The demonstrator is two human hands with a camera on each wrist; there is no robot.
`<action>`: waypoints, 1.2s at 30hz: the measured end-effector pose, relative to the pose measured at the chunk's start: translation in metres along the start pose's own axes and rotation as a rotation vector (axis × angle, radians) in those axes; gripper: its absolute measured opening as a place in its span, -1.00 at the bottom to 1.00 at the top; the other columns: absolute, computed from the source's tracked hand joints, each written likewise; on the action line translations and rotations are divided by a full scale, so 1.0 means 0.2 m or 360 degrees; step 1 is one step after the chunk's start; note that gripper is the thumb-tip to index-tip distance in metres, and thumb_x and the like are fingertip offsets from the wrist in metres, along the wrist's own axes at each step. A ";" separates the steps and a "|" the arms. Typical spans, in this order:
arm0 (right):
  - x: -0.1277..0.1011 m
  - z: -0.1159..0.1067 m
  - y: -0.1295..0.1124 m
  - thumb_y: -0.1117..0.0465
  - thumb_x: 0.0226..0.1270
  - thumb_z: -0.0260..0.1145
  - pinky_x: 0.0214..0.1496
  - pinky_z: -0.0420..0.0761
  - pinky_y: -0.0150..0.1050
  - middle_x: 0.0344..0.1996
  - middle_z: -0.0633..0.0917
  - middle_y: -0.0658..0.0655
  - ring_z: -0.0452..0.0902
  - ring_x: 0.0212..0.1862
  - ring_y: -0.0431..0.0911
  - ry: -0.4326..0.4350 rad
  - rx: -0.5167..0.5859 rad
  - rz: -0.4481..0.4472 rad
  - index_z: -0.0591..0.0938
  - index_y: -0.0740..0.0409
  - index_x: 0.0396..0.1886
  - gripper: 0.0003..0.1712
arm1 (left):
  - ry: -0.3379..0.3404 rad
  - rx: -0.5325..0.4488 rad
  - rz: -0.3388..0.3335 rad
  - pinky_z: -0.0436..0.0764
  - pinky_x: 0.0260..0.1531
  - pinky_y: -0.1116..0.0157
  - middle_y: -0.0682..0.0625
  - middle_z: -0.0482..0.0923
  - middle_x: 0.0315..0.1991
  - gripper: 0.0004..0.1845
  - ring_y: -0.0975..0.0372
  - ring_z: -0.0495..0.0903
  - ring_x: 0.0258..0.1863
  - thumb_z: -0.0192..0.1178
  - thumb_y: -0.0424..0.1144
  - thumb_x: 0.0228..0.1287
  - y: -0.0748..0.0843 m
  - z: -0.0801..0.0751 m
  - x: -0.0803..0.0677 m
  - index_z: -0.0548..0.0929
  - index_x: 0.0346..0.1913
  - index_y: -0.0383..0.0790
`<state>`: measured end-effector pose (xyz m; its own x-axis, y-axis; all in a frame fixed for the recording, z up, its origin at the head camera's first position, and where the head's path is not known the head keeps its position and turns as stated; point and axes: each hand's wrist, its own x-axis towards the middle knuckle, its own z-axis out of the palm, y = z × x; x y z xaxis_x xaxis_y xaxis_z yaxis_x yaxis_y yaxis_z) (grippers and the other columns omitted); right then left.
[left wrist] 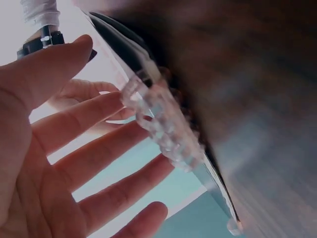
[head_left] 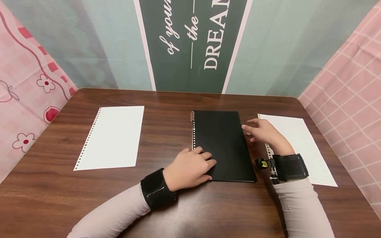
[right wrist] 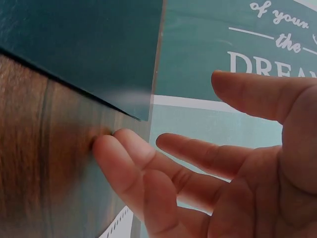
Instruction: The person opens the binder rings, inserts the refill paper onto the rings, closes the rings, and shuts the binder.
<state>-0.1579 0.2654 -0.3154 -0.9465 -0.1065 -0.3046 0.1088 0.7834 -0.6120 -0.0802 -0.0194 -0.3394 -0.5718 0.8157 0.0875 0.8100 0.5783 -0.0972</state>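
Observation:
A black-covered loose-leaf notebook [head_left: 224,140] lies flat on the brown table, its ring binding [head_left: 192,116] along the left side. My left hand [head_left: 187,168] rests over the lower part of that binding, fingers spread onto the cover. In the left wrist view, these nearly straight fingers [left wrist: 106,153] touch the clear plastic rings [left wrist: 166,126]. Beside the cover's right edge is my right hand [head_left: 265,134], its thumb tip right at the edge. The right wrist view shows this hand's fingers [right wrist: 124,158] loosely bent and holding nothing, beside the cover's corner [right wrist: 133,99].
A white punched sheet [head_left: 111,138] lies to the left on the wooden table [head_left: 166,132]. Another punched, lined sheet [head_left: 300,148] is at the right, partly under my right wrist and hand in the head view. A printed cloth [head_left: 193,79] hangs behind the table.

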 end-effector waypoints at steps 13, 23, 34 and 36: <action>0.01 0.02 0.01 0.01 0.58 0.04 -0.36 0.62 -0.28 0.07 0.56 0.52 0.74 -0.35 -0.07 -0.0016 0.0100 0.0062 0.19 0.48 0.45 -0.27 | -0.0070 0.0039 -0.0096 0.46 -0.51 0.29 0.15 0.61 -0.23 -0.46 0.20 0.48 -0.35 0.35 0.38 0.01 0.05 -0.02 0.03 0.70 -0.08 0.09; 0.01 0.01 0.02 0.02 0.58 0.05 -0.33 0.63 -0.30 0.07 0.56 0.51 0.74 -0.36 -0.10 -0.0022 0.0142 0.0075 0.18 0.47 0.45 -0.28 | 0.0025 0.0073 -0.0041 0.51 -0.55 0.35 0.13 0.61 -0.32 -0.63 0.18 0.48 -0.44 0.36 0.21 0.13 0.07 -0.01 0.03 0.71 -0.18 0.03; -0.01 0.00 0.03 0.13 0.63 -0.07 -0.32 0.62 -0.24 0.02 0.56 0.46 0.72 -0.37 -0.13 -0.0091 0.0178 0.0050 0.15 0.49 0.46 -0.38 | 0.0139 0.0044 -0.0010 0.46 -0.69 0.35 0.13 0.56 -0.46 -0.80 0.21 0.51 -0.60 0.35 0.02 0.14 0.08 0.00 0.01 0.67 -0.30 0.00; 0.00 0.00 0.03 0.14 0.63 -0.08 -0.32 0.62 -0.24 0.02 0.56 0.45 0.72 -0.36 -0.14 -0.0102 0.0182 0.0046 0.16 0.48 0.45 -0.39 | 0.0165 0.0004 -0.0009 0.46 -0.73 0.35 0.13 0.53 -0.51 -0.86 0.22 0.52 -0.64 0.34 -0.07 0.14 0.09 0.00 0.01 0.64 -0.34 -0.02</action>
<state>-0.1567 0.2709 -0.3190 -0.9216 -0.1267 -0.3668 0.1729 0.7121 -0.6804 -0.0673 -0.0081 -0.3414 -0.5600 0.8064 0.1901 0.8062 0.5833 -0.0990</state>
